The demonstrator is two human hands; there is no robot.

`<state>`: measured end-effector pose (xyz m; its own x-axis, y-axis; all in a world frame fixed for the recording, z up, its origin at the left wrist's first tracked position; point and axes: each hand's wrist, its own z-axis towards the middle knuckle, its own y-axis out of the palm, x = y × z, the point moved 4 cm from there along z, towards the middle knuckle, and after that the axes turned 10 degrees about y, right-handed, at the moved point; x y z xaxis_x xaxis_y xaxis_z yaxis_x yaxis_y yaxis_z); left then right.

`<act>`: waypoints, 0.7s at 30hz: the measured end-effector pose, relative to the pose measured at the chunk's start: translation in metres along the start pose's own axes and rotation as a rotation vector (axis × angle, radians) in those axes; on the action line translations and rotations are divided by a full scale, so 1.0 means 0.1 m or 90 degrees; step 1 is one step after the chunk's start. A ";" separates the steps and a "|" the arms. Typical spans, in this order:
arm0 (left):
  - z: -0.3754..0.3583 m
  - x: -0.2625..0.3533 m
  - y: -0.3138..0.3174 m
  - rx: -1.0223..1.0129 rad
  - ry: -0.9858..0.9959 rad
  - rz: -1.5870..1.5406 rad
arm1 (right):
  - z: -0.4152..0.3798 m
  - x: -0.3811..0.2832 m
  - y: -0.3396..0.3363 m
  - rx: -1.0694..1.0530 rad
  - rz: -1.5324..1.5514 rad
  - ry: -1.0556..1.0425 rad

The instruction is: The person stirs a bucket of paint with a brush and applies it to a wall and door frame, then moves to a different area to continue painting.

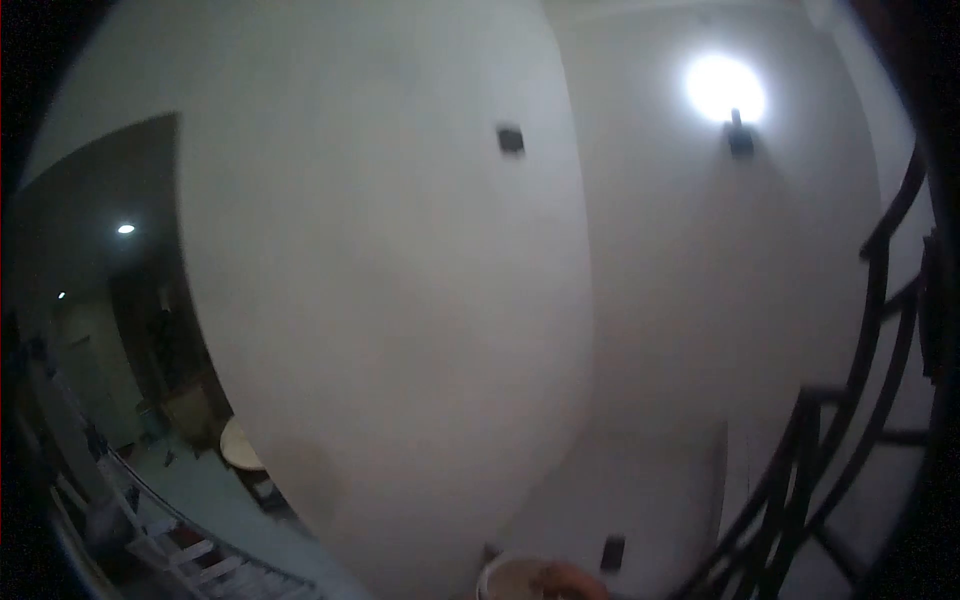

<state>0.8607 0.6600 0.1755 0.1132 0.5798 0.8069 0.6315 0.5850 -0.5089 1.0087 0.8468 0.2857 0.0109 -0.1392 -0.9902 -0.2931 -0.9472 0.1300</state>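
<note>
At the bottom edge, a round pale-rimmed container [484, 582], like a bucket, is partly cut off by the frame. Over its right side lies a blurred reddish-brown shape that looks like my right hand [570, 579]. Its fingers are too smeared to make out, and whether it grips the rim or reaches inside cannot be told. My left hand is out of view. A large pale plastered wall [390, 250] rises in front of me, with a small dark square [511, 140] high on it.
On the right run dark metal railings [870, 320]. A bright wall lamp [738, 135] glows above them. Low on the wall sits a dark rectangle [613, 552]. To the left, a ladder [205, 562] lies near an opening with a round pale tabletop [240, 446].
</note>
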 end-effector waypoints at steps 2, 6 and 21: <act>0.25 -0.33 -0.04 0.044 0.002 0.065 | 0.61 0.57 -0.04 -0.054 -0.504 0.321; 0.19 -0.12 -0.21 -0.007 -0.054 -0.114 | 0.74 0.47 0.11 0.082 -0.552 0.176; 0.32 -0.13 -0.19 0.007 -0.080 -0.320 | 1.00 0.57 0.03 0.106 -0.509 0.088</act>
<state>0.8229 0.6599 0.1651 -0.2956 0.2888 0.9106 0.5764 0.8141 -0.0711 0.9127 0.8654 0.2249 0.3901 0.5144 -0.7637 -0.2850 -0.7212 -0.6314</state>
